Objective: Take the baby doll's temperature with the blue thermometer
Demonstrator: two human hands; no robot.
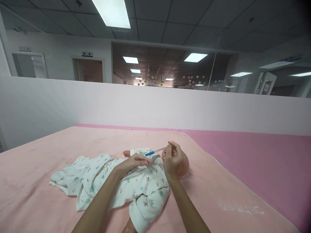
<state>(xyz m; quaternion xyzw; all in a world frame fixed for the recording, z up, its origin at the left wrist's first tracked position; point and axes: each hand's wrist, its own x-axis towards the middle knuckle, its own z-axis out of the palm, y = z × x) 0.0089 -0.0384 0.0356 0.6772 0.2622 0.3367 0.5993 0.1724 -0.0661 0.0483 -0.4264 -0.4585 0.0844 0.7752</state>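
Observation:
A baby doll lies on its back across the mat with its head to the right. It wears a white printed gown. My left hand rests on the doll's upper chest near the collar, with its fingers stretched out. Beside the doll's face, my right hand is closed in a pinch on a thin clear stick with a blue end. The blue end points left, just above the fingers of my left hand. The doll's face is mostly hidden behind my right hand.
A peach-coloured sheet lies over a pink mat. A low white partition runs along the far side. Behind it are a glass window and a doorway.

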